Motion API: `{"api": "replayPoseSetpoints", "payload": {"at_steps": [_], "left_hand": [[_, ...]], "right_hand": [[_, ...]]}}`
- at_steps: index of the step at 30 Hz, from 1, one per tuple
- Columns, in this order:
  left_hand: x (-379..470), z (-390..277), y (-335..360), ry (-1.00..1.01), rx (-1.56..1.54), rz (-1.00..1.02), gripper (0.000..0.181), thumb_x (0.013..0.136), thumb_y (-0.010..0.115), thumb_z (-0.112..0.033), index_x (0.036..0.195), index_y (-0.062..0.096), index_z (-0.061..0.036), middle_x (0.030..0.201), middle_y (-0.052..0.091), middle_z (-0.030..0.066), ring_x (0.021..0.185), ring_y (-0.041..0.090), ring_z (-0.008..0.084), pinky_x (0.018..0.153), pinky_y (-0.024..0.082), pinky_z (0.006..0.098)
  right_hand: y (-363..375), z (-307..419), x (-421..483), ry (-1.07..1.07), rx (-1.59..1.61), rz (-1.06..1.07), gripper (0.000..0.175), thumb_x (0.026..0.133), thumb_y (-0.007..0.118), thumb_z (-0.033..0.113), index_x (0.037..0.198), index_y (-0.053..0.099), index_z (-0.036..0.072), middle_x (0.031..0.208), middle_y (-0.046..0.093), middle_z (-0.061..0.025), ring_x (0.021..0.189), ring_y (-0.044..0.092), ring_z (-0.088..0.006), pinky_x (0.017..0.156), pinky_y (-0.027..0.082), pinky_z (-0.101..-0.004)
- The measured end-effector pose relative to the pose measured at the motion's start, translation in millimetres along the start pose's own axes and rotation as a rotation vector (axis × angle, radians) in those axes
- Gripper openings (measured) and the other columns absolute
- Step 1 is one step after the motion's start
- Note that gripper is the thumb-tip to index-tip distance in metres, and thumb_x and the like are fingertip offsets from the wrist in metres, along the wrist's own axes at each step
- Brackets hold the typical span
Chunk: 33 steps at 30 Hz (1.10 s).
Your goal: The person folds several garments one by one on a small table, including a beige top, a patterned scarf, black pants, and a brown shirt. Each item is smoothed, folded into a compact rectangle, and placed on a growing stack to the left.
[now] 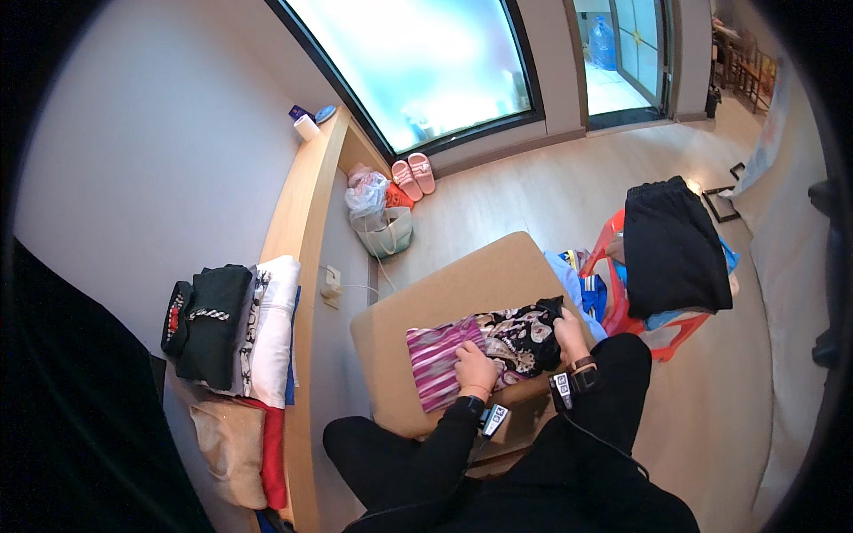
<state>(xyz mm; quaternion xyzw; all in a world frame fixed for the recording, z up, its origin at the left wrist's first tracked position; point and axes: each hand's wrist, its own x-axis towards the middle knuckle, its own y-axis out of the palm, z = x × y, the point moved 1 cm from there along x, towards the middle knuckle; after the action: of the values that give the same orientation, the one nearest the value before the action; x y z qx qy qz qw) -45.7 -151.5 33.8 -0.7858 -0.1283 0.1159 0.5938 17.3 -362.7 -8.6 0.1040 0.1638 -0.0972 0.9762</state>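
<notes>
A patterned garment lies partly folded across a tan upholstered ottoman before me. One end has magenta, white and grey stripes; the rest is a black paisley-like print. My left hand, fingers curled, grips the cloth where the striped part meets the dark print. At the opposite end, my right hand holds the garment's black edge, its fingertips partly hidden by the cloth. Both wrists wear straps with small devices.
A red plastic stool at right bears black trousers over other clothes. Blue clothing lies between stool and ottoman. Folded garments are stacked on a wooden ledge at left. Bags and pink slippers sit beyond.
</notes>
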Motion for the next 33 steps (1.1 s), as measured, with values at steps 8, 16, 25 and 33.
{"api": "replayPoseSetpoints", "payload": {"at_steps": [8,16,25,33], "left_hand": [[39,142,-10,0.332,-0.722,0.035,0.034,0.069,0.061,-0.006,0.102,0.055,0.0010,0.102,0.057,0.0268,0.098,0.053,0.0478,0.086,0.045,0.0453],[13,226,-117,0.111,-1.439,0.117,0.033,0.088,0.039,-0.002,0.115,0.058,0.0023,0.110,0.062,0.0078,0.100,0.059,0.0147,0.087,0.049,0.0285],[16,241,-129,-0.082,-1.854,0.381,0.039,0.081,0.048,-0.003,0.119,0.056,0.0012,0.109,0.064,0.0083,0.094,0.063,0.0172,0.085,0.051,0.0304],[27,235,-139,-0.038,-1.928,0.454,0.038,0.082,0.048,0.000,0.120,0.054,0.0019,0.105,0.064,0.0082,0.091,0.063,0.0153,0.083,0.052,0.0280]], "right_hand": [[25,29,-5,-0.033,0.010,0.247,0.045,0.081,0.036,-0.005,0.119,0.061,-0.005,0.110,0.066,-0.0088,0.101,0.060,-0.0213,0.089,0.046,-0.0296],[186,11,-82,-0.448,-0.683,0.337,0.038,0.085,0.044,0.015,0.118,0.058,0.003,0.103,0.061,-0.0318,0.097,0.060,-0.0454,0.086,0.048,-0.0508],[223,-27,-143,-0.404,-0.849,0.208,0.026,0.086,0.055,0.017,0.103,0.068,0.003,0.089,0.068,-0.0214,0.084,0.066,-0.0377,0.076,0.052,-0.0443],[257,-47,-138,-0.472,-1.123,0.185,0.032,0.076,0.074,0.033,0.086,0.067,0.003,0.074,0.066,-0.0174,0.072,0.067,-0.0336,0.066,0.052,-0.0422]]}}
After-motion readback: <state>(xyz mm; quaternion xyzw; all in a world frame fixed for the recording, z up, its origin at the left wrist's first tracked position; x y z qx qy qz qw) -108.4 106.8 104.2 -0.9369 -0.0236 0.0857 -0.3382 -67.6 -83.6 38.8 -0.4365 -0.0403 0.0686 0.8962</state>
